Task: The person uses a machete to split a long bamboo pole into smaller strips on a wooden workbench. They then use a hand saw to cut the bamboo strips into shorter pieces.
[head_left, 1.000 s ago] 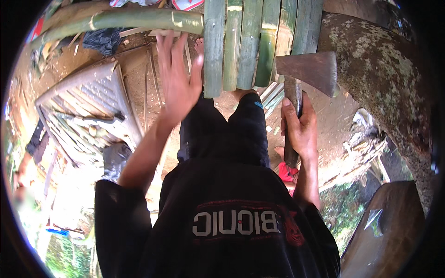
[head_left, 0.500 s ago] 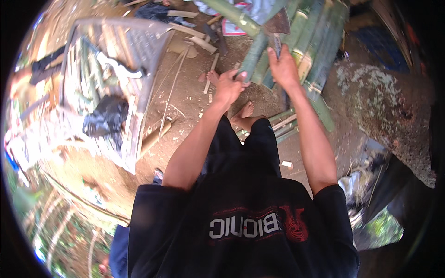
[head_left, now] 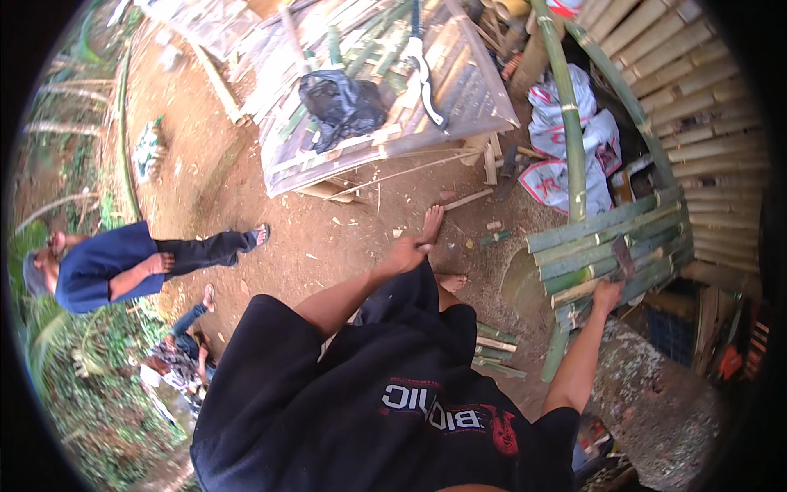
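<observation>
My right hand point(head_left: 605, 295) is closed round the handle of a chopping knife with a broad, dark, rusty blade point(head_left: 624, 259). The blade is over a row of green bamboo poles point(head_left: 602, 234) on the right; I cannot tell whether it touches them. My left hand point(head_left: 406, 256) is over my knee, close to my bare foot point(head_left: 434, 223), with its fingers curled in. What those fingers hold, if anything, is hidden. A long green bamboo pole point(head_left: 567, 115) runs from the far edge down to the row.
At the far middle stands a slatted bamboo platform point(head_left: 479, 123) bearing a black plastic bag point(head_left: 338, 108) and a white-handled tool point(head_left: 425, 82). White sacks point(head_left: 570, 139) lie beyond the row. A large rock point(head_left: 648, 394) is near right. Two people, one in blue point(head_left: 106, 266), are at left.
My view has swung leftward, so the bamboo row and knife now appear farther right. My left hand has drawn away from the bamboo toward my knee. The knife stays in my right hand.
</observation>
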Demonstrator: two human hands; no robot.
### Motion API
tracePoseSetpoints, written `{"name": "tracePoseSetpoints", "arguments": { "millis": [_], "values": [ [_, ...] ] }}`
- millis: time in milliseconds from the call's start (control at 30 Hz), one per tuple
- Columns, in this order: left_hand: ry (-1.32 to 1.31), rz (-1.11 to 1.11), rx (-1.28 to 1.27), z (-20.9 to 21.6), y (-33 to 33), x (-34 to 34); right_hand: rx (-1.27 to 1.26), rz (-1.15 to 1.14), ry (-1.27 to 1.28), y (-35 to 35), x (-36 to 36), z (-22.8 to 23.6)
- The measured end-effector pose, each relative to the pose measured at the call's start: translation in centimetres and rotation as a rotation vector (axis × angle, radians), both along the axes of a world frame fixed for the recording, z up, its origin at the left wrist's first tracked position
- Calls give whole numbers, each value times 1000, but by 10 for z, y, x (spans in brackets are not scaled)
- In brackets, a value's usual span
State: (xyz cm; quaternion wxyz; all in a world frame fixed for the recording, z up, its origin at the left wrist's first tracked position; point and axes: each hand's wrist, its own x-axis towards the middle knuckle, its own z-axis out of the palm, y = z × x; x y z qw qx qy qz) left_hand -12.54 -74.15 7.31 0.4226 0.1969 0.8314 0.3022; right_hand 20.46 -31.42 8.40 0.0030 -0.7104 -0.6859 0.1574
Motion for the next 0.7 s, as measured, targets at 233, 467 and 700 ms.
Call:
{"name": "tracePoseSetpoints", "arguments": {
  "millis": [233,467,700],
  "values": [
    [60,260,-229,-17,-138,-24,90,181,-37,-48,-2,17],
    [203,405,-132,-19,-164,-72,544,314,194,-189,-42,35],
    [255,543,124,-27,-148,-249,175,274,323,-247,-105,49]
  ]
}}
